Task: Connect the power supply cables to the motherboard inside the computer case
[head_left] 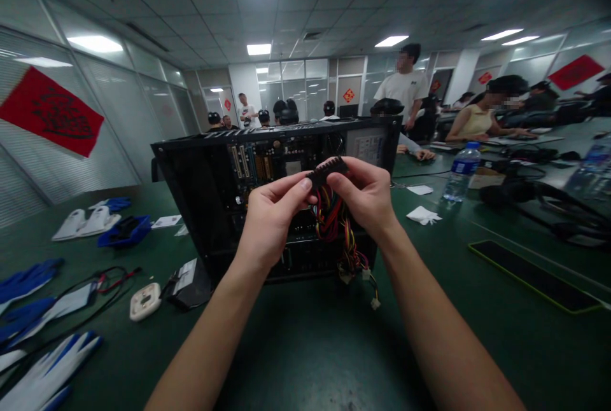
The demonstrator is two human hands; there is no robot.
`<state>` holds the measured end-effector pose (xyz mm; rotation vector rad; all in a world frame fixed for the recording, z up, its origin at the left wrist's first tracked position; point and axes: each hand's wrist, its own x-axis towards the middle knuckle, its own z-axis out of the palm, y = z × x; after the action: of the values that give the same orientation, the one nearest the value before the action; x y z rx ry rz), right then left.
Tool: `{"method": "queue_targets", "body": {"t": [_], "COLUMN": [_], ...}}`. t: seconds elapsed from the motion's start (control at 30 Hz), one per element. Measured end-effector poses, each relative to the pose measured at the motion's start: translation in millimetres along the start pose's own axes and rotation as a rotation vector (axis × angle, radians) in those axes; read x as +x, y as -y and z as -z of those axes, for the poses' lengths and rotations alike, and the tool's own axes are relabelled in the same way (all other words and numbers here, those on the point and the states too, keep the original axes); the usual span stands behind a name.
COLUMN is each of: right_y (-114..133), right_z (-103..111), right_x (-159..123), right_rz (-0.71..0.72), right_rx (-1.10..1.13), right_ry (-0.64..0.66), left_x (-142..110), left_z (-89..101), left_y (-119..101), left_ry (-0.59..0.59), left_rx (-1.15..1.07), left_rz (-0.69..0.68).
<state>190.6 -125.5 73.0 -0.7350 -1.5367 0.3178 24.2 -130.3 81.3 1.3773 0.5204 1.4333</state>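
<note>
My left hand (277, 210) and my right hand (367, 191) pinch the two ends of a black RAM stick (327, 172) between thumbs and fingers. The stick is dark, with a toothed upper edge, and tilts up slightly to the right. Behind my hands stands an open black computer case (179, 188); its motherboard (260, 163) with several slots shows inside. At the case's upper right sits a power supply (365, 145) with a label. A bundle of coloured power cables (329, 217) hangs below the stick, and loose white connectors (375, 303) dangle outside the case. My hands partly hide the board.
On the green table (305, 347), blue-and-white gloves (52, 369), a blue tray (125, 231), a whitish square object (145, 301) and a black boxy part (188, 287) lie left. To the right are a water bottle (461, 172), a dark strip (532, 274) and headphones (548, 201). People sit and stand beyond.
</note>
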Motion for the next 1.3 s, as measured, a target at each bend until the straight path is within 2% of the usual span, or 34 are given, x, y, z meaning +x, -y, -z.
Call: {"method": "queue_targets", "body": {"t": [0.1,0.23,0.47,0.7,0.8,0.97,1.13,1.2,1.3], "right_y": [-5,-13,-24,-33,-31,-28,-28,-23,-11], "right_z": [-2,-2,-6,-8,-9,-11,-12,-13,-18], "right_x": [-4,-7,-10,-6,-5,-6,-7,-6,-5], "right_rz": [0.068,0.168,0.331,0.706,0.774,0.752,0.61,0.549,0.405], "right_rx": [-0.214,-0.412,-0.5,-0.635,-0.672,-0.669,-0.553,-0.481,-0.354], "right_ry": [-0.062,-0.069,-0.157,-0.311,-0.334,-0.334,-0.244,-0.159,0.066], "left_x": [0,-2,-8,-9,-9,-9,-5,-1,5], "left_z": [2.4,3.5,-2.2,-3.3,-3.8,-4.5,-0.2,3.3,10.0], "left_y": [3,5,-5,-7,-8,-8,0,1,0], "left_ry": [-0.018,-0.003,0.042,0.044,0.038,0.02,-0.002,-0.02,-0.08], "left_rx": [0.083,0.165,0.217,0.238,0.252,0.258,0.235,0.197,0.125], "left_rz": [-0.06,-0.071,-0.097,-0.103,-0.109,-0.123,-0.138,-0.149,-0.195]}}
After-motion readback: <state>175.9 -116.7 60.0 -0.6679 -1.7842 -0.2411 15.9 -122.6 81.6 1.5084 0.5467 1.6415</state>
